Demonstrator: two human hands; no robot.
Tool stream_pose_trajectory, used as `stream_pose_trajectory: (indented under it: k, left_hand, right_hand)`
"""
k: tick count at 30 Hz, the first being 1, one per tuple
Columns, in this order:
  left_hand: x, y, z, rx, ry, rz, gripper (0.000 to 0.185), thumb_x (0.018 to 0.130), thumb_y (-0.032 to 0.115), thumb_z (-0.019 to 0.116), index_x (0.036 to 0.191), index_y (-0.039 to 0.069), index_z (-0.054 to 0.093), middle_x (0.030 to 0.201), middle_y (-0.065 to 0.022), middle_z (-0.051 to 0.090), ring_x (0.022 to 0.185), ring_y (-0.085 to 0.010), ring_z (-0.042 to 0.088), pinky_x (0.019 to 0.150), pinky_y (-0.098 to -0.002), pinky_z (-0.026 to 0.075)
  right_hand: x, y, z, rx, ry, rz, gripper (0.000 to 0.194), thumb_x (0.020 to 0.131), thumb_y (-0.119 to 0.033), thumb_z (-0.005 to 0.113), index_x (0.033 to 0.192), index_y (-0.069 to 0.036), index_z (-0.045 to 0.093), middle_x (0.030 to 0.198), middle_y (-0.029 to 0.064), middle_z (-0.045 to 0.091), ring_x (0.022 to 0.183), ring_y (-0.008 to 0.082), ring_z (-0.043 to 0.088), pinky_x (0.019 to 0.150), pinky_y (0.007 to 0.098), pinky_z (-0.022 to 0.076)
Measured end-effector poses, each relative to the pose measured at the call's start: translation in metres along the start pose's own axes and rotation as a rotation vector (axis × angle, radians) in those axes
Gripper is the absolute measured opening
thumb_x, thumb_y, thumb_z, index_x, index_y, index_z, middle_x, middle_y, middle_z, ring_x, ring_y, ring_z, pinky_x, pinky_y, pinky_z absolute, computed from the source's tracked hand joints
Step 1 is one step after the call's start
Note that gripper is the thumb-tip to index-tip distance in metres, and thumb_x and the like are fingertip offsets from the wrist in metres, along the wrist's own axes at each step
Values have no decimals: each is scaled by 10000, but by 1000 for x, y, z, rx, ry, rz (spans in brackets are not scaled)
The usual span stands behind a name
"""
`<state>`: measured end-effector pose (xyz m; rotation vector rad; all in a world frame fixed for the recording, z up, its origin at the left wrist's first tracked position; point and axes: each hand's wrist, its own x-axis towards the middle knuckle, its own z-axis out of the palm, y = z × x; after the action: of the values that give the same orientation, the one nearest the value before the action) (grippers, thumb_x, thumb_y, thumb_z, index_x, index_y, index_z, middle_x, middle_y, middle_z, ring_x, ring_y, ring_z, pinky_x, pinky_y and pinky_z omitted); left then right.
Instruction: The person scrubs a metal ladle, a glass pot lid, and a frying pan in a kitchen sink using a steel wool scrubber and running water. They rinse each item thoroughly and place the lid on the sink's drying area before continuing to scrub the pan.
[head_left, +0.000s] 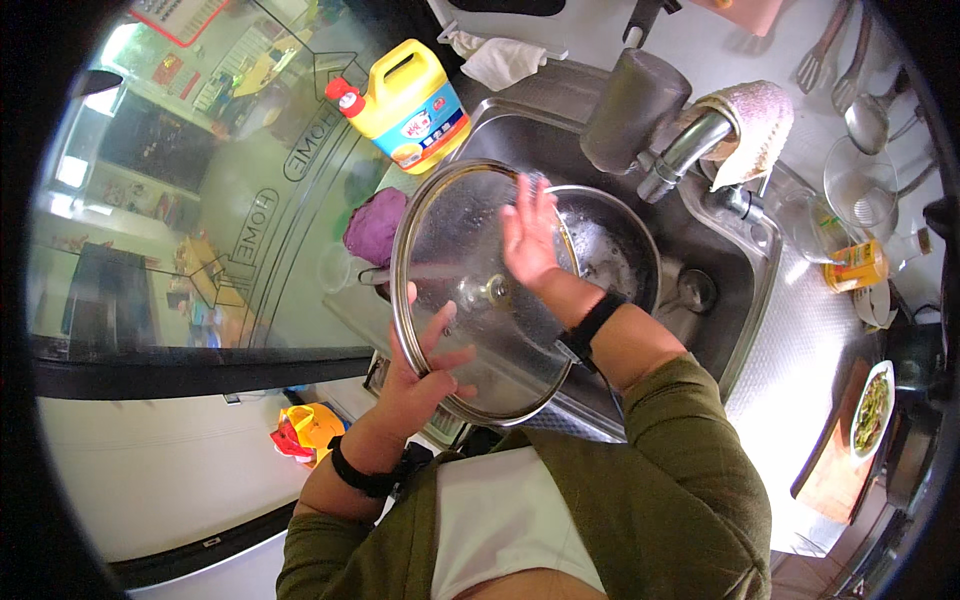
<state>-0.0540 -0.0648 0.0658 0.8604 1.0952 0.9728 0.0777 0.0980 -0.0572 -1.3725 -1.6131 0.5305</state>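
My left hand (421, 386) grips the lower left rim of a round glass pot lid (465, 225), which is tilted above the sink. Its fingers show through the clear glass. The lid has a metal rim and a small knob (495, 289) near its middle. My right hand (531, 232) lies flat over the lid's upper right part, fingers stretched out, near the rim; whether the palm presses on the glass is hard to tell. Partly behind the lid, a metal pot (651, 240) with foamy water stands in the steel sink (739, 330).
Beyond the pot is a chrome faucet (686, 154) draped with a cloth (757, 127). A yellow detergent jug (416, 105) and a purple cloth (376, 225) stand left, beside a glass panel (225, 225). A ladle (694, 289) rests in the sink. At right is a plate of food (872, 412).
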Motion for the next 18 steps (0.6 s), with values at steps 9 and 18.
stream_pose_trajectory:
  k: [9,18]
  left_hand:
    - [-5,-8,2,59,-35,73,968,667,-128,435,1369,298,-77,1418,-64,190,1109,-265,484,665,-332,545]
    - [-7,-10,9,10,-51,44,979,653,-136,441,1371,292,-69,1425,-82,175,1093,-233,487,676,-328,543]
  right_hand:
    - [-63,-21,-14,193,-222,-292,565,893,-281,403,1360,-40,195,1382,272,165,1277,455,129,1046,479,126]
    - [11,-9,2,167,60,-47,553,910,-313,349,1360,-39,182,1362,309,169,1292,422,124,1058,468,97]
